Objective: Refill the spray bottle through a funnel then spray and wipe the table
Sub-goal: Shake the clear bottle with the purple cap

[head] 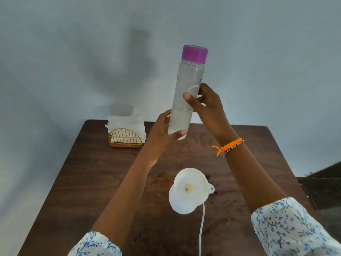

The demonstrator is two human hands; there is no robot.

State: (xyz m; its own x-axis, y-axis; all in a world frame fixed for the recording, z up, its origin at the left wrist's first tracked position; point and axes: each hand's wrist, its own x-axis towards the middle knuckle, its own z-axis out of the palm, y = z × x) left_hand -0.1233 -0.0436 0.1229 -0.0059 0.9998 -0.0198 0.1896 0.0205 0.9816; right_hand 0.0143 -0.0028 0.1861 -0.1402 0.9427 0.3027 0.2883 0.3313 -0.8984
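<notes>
A tall clear water bottle [188, 85] with a purple cap [194, 54] is held upright above the table, with a little liquid in its lower part. My right hand [206, 106] grips its middle, thumb across the front. My left hand [164, 130] holds its base, fingers behind and thumb curled under. Below on the dark wooden table [96, 182] stands a white spray bottle [181, 204] with a white funnel [191, 187] sitting in its neck. A thin white tube [202, 230] trails from it toward me. A black part [208, 176] of the spray head peeks out behind the funnel.
A gold wire holder with white paper napkins [126, 132] stands at the table's far left corner. The table backs onto a pale wall [73, 52]. A dark surface [323, 187] lies to the right of the table.
</notes>
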